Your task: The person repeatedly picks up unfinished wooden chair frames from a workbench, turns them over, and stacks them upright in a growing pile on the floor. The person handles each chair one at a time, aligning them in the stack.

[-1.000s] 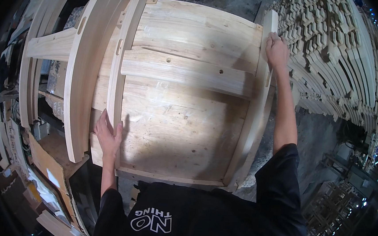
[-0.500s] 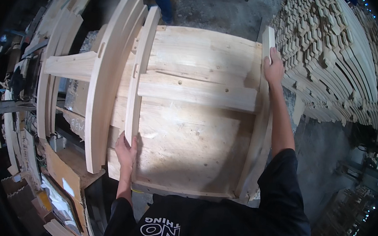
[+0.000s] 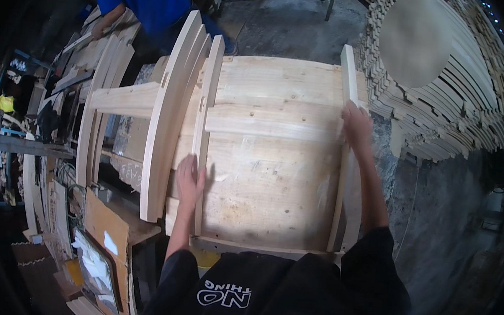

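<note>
A pale wooden frame lies on a wooden panel (image 3: pixel 249 199) in front of me. Its long left rail (image 3: pixel 210 77) and right rail (image 3: pixel 347 70) are joined by a crosspiece (image 3: pixel 272 123). My left hand (image 3: pixel 190 181) grips the left rail below the crosspiece, fingers on the outer side and thumb toward the inner side, though the grip is slightly blurred. On the right, my right hand (image 3: pixel 357 125) is closed round the right rail near the crosspiece joint. Its fingertips are partly hidden.
Close on the left stands another wooden frame with curved rails (image 3: pixel 162 127). A tall stack of curved wooden parts (image 3: pixel 471 86) fills the far right. Cardboard (image 3: pixel 107 223) leans at lower left. A person in a blue shirt (image 3: pixel 152 1) works at far left.
My right hand has come nearer to me along the right rail, and my left hand has slid slightly farther up the left rail. The view has shifted, showing more of the person in blue.
</note>
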A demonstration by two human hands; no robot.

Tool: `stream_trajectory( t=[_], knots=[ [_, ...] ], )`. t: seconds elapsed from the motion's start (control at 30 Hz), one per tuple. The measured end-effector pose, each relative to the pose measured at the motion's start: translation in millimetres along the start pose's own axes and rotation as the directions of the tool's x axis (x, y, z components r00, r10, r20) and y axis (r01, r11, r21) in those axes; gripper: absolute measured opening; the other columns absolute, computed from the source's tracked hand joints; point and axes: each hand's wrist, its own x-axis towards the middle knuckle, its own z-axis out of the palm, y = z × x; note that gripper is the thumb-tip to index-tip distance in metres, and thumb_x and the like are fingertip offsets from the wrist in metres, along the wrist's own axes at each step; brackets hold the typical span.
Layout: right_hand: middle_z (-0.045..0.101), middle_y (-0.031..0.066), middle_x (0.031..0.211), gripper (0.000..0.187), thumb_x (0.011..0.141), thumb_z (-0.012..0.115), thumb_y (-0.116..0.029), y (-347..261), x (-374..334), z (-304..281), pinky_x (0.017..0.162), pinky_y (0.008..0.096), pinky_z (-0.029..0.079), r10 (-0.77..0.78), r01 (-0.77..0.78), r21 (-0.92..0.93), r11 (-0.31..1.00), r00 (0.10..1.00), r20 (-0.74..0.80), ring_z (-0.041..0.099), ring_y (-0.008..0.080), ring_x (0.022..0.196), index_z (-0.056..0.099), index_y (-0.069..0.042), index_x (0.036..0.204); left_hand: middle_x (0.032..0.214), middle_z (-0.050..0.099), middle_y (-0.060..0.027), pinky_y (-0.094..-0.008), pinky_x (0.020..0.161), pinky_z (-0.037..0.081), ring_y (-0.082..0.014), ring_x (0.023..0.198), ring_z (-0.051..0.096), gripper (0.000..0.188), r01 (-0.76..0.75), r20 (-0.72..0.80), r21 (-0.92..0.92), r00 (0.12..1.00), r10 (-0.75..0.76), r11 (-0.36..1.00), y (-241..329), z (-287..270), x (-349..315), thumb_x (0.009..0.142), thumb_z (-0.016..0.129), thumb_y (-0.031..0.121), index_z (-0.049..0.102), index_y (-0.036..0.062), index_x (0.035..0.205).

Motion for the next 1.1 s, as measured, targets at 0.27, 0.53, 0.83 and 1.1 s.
stream_trajectory(
  t=[0.27, 0.53, 0.83, 1.1],
  knots=[
    [0.06, 0.012, 0.128, 0.036, 0.099, 0.046, -0.023, -13.9, -206.0, -39.8, 0.1, 0.0496, 0.038, 0.068, -0.073, -0.132, 0.989, 0.997, -0.039, 0.05, 0.0333, 0.124, 0.06, -0.001, 0.124, 0.14, 0.048, -0.0211, -0.0496, 0.107, 0.034, -0.039, 0.13, 0.042, 0.062, -0.211, 0.164, 0.148, 0.969, 0.187, 0.966, -55.7, 54.0, 174.5, 0.093, 0.052, 0.046, 0.05, -0.0009, 0.134],
    [0.045, 0.0089, 0.147, 0.04, 0.099, 0.046, -0.02, -21.7, -281.3, -30.6, 0.106, 0.0513, 0.03, 0.271, -0.231, -0.242, 0.942, 0.952, 0.145, 0.032, 0.0376, 0.14, 0.05, -0.01, 0.138, 0.143, 0.042, -0.0246, -0.046, 0.112, 0.03, -0.0378, 0.134, 0.039, 0.071, -0.143, 0.45, 0.236, 0.893, 0.022, 0.961, -40.4, 119.0, 329.6, 0.09, 0.047, 0.06, 0.047, 0.0086, 0.139],
    [0.051, 0.02, 0.138, 0.038, 0.096, 0.049, -0.01, -15.3, -283.4, -16.9, 0.107, 0.0512, 0.034, 0.216, -0.221, 0.025, 0.975, 0.966, 0.144, 0.036, 0.0443, 0.135, 0.053, -0.002, 0.133, 0.141, 0.045, -0.0247, -0.0466, 0.113, 0.028, -0.0429, 0.132, 0.039, 0.071, 0.02, 0.542, 0.265, 0.824, -0.166, 0.964, -17.1, 70.4, 283.8, 0.092, 0.046, 0.054, 0.042, 0.0041, 0.142],
    [0.064, 0.0229, 0.118, 0.04, 0.092, 0.062, -0.024, -12.0, -273.0, -58.0, 0.095, 0.0412, 0.047, 0.406, -0.414, 0.041, 0.909, 0.904, 0.138, 0.061, 0.0351, 0.113, 0.061, 0.001, 0.124, 0.133, 0.05, -0.0287, -0.0468, 0.105, 0.037, -0.0421, 0.127, 0.045, 0.06, -0.048, 0.214, 0.084, 0.976, 0.029, 0.995, -45.7, 58.4, 79.0, 0.094, 0.053, 0.04, 0.046, -0.0045, 0.134]
  ],
)
